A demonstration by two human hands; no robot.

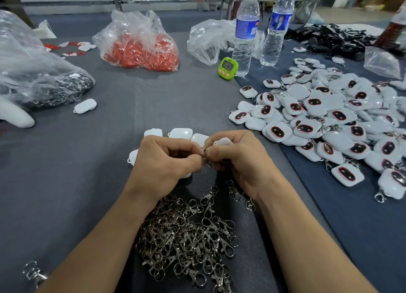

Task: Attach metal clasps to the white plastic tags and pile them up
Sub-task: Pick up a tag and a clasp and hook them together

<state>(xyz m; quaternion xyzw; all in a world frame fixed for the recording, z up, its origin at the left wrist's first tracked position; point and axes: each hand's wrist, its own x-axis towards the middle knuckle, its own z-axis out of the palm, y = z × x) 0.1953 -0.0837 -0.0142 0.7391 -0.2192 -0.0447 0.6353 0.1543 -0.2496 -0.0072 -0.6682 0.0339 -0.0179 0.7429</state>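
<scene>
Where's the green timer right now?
Head view, upper middle, right of centre: the small green digital timer stands just left of the nearer clear plastic water bottle.

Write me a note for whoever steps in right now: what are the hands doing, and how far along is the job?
Hands: the left hand pinches a silver metal clasp. The right hand holds a white rounded plastic tag against it. The join does not look finished.
Supply: a heap of loose silver clasps lies by the wrists, and a few bare white tags lie just beyond the hands.
Done: a large pile of clasped tags on the right.
Left: finish this tag, pile it, then do the bare ones.
</scene>
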